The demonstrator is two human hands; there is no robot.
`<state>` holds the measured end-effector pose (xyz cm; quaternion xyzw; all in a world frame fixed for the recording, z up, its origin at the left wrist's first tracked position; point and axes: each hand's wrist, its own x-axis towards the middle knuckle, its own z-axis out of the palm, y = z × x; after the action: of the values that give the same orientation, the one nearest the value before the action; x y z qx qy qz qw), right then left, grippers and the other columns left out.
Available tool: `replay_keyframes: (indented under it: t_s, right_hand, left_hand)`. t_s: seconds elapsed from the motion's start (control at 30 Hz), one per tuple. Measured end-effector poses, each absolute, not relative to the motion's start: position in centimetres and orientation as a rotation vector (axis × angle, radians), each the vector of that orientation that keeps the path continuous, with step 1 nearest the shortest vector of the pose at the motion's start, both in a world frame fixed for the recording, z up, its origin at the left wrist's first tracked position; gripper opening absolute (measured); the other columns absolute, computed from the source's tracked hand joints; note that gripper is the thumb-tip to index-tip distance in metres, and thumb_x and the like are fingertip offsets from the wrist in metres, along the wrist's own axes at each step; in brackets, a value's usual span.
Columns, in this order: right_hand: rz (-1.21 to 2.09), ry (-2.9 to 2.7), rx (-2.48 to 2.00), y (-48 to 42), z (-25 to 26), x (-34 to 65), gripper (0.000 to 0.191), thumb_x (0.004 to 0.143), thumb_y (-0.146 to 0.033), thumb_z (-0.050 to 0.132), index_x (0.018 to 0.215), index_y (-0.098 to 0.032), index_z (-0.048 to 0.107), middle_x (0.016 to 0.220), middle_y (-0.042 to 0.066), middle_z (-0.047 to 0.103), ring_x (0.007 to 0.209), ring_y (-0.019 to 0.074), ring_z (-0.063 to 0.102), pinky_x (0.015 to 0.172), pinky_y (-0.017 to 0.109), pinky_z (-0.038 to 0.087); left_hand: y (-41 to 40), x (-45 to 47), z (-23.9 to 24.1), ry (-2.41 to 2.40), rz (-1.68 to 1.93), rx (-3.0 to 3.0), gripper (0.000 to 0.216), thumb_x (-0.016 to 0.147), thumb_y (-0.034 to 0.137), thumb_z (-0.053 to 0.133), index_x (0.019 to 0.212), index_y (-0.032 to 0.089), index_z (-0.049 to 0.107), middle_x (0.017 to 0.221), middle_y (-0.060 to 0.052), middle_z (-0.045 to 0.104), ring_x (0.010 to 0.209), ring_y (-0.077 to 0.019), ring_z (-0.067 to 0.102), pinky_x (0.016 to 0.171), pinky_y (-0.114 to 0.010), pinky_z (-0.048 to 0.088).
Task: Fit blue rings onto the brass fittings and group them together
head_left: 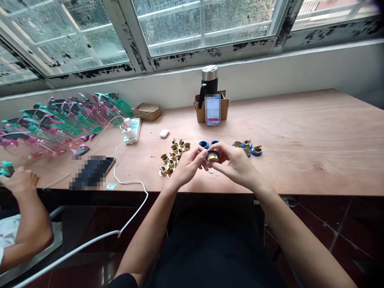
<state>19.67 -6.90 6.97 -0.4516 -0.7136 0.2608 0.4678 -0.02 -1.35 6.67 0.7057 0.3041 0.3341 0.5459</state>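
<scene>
Here we go: left hand (189, 166) and right hand (237, 164) meet over the bench (300, 160), fingertips (205, 151) pinching a brass cap (213, 157) set in a blue ring (213, 153). Loose brass caps (171, 157) lie beside the left hand, more blue rings (204, 144) just ahead, a co-worker's hand (18, 180) far left.

Both bare forearms reach up and inward from the bottom of the view, the left forearm (147, 236) and the right forearm (300, 240) converging in front of the body. The wrists are slightly bent. The left hand (189, 167) and right hand (235, 164) meet close together at the centre, palms turned inward and facing each other. The curled fingers (216, 149) of both hands pinch together from either side, knuckles up.
</scene>
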Motion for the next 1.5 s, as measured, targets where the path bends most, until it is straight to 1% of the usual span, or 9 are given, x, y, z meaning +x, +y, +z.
replay_keyframes:
  t_s: [0.13,0.3,0.43,0.7,0.83,0.9,1.07,1.23,1.5]
  right_hand:
    - [0.640,-1.740,-1.270,-6.9,7.8,23.2,0.030,0.090,-0.033,0.077,0.117,-0.020,0.071,0.097,0.005,0.078,0.077,0.0201,0.072,0.069,0.033,0.058]
    - [0.592,-1.855,-1.582,-7.7,8.2,29.0,0.035,0.090,-0.037,0.074,0.121,-0.020,0.077,0.088,0.007,0.077,0.073,0.0224,0.070,0.064,0.034,0.055]
    - [0.567,-1.950,-1.870,-8.1,7.0,32.7,0.035,0.087,-0.038,0.069,0.116,-0.023,0.082,0.083,0.007,0.077,0.072,0.0260,0.070,0.064,0.037,0.052]
    - [0.623,-1.820,-2.081,-7.2,4.3,34.4,0.033,0.075,-0.033,0.072,0.105,-0.020,0.080,0.091,0.010,0.082,0.087,0.0310,0.077,0.077,0.038,0.058]
    - [0.656,-1.822,-2.046,-7.2,4.5,34.0,0.027,0.080,-0.032,0.072,0.104,-0.020,0.077,0.092,0.010,0.081,0.086,0.0293,0.076,0.076,0.037,0.057]
    - [0.645,-1.810,-2.052,-7.3,4.7,33.9,0.027,0.081,-0.033,0.071,0.105,-0.020,0.075,0.093,0.010,0.081,0.086,0.0286,0.076,0.076,0.036,0.057]
    - [0.587,-1.812,-2.034,-7.5,4.9,34.0,0.030,0.084,-0.040,0.073,0.107,-0.020,0.073,0.098,0.011,0.079,0.089,0.0296,0.074,0.076,0.038,0.056]
    - [0.516,-1.878,-1.958,-7.9,6.3,32.7,0.022,0.092,-0.040,0.067,0.104,-0.021,0.070,0.088,0.008,0.076,0.081,0.0257,0.071,0.069,0.035,0.052]
    - [0.760,-2.155,-1.589,-7.5,6.8,25.7,0.011,0.099,-0.032,0.062,0.100,-0.023,0.069,0.076,0.000,0.071,0.069,0.0200,0.065,0.061,0.030,0.044]
  left_hand:
    - [-0.8,-0.7,6.7,0.793,0.836,1.685,0.041,0.106,0.058,0.055,0.109,0.018,0.061,0.089,-0.007,0.079,0.078,-0.0176,0.075,0.069,-0.028,0.052]
    - [1.1,-2.9,6.4,1.137,1.034,1.801,0.034,0.102,0.053,0.063,0.106,0.019,0.068,0.095,-0.009,0.080,0.091,-0.0235,0.075,0.076,-0.034,0.054]
    - [2.8,-4.9,5.5,1.479,1.055,2.073,0.021,0.101,0.040,0.062,0.103,0.021,0.073,0.108,-0.010,0.078,0.104,-0.0297,0.070,0.096,-0.046,0.053]
    - [3.3,-5.5,4.3,1.574,0.863,2.407,0.030,0.099,0.040,0.068,0.124,0.026,0.075,0.148,-0.013,0.063,0.144,-0.0373,0.048,0.122,-0.060,0.039]
    - [2.9,-4.7,4.1,1.492,0.681,2.460,0.023,0.103,0.043,0.060,0.112,0.030,0.078,0.154,-0.007,0.061,0.155,-0.0427,0.037,0.125,-0.079,0.018]
    - [2.8,-4.4,3.8,1.451,0.629,2.483,0.025,0.105,0.040,0.056,0.114,0.030,0.077,0.158,-0.006,0.059,0.158,-0.0430,0.034,0.125,-0.083,0.010]
    - [3.2,-4.3,2.9,1.410,0.615,2.519,0.030,0.107,0.037,0.051,0.128,0.029,0.072,0.158,-0.007,0.060,0.161,-0.0396,0.032,0.129,-0.078,0.004]
    - [3.3,-4.1,2.5,1.398,0.644,2.518,0.029,0.107,0.036,0.051,0.125,0.025,0.071,0.148,-0.010,0.066,0.157,-0.0361,0.039,0.132,-0.073,0.004]
    - [3.1,-3.8,3.4,1.322,0.809,2.467,0.027,0.102,0.035,0.062,0.123,0.021,0.071,0.139,-0.012,0.068,0.140,-0.0313,0.057,0.134,-0.063,0.017]
